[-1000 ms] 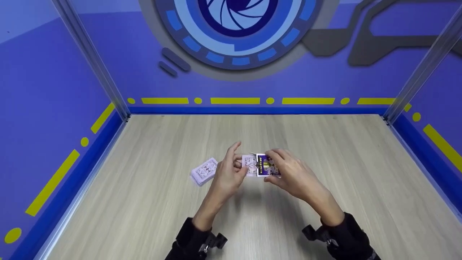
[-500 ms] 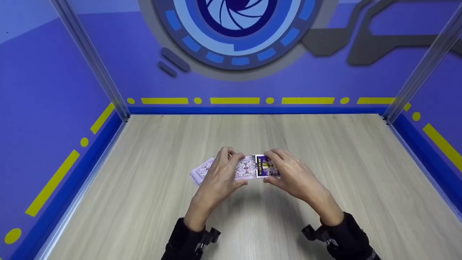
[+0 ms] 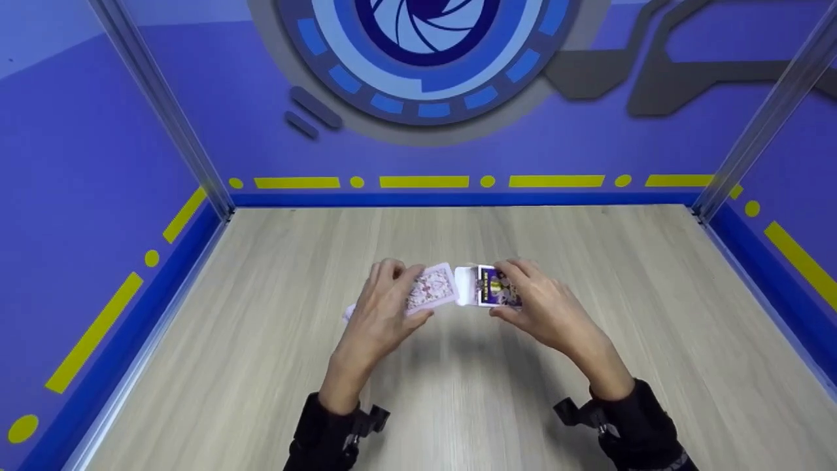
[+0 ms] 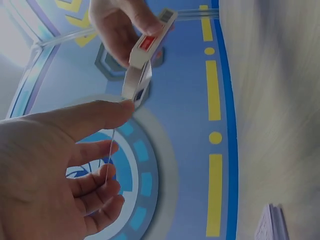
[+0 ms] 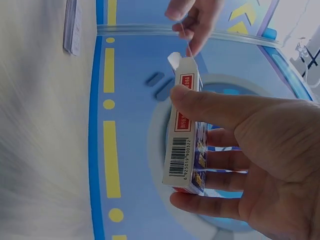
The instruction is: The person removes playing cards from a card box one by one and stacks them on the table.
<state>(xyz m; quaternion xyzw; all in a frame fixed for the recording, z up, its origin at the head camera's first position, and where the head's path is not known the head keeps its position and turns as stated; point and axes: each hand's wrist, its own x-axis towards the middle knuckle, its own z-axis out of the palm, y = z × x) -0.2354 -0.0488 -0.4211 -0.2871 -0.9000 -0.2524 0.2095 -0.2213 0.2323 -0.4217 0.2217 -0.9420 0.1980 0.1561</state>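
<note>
My left hand (image 3: 379,311) grips a playing card (image 3: 433,288) with a patterned pink-white back, thumb on the near edge and fingers on the far edge. In the left wrist view it shows edge-on as a thin line. My right hand (image 3: 552,311) holds a small purple-and-white card box (image 3: 500,288) by its sides. Its white flap (image 3: 465,286) stands out toward the card, and the two look slightly apart. A barcode (image 5: 179,157) marks the box's side. Behind my left hand, a stack of cards (image 5: 73,26) lies on the table, mostly hidden in the head view.
The light wood table (image 3: 588,248) is bounded by blue-purple panels (image 3: 562,150) at the back and both sides. Metal posts (image 3: 170,118) stand at the back corners. Both wrists wear black bands with camera mounts (image 3: 369,422).
A second ago the card stuck partly out of the box. My left hand has drawn it leftward, out and clear of the flap. The box has shifted slightly right and up in the head view.
</note>
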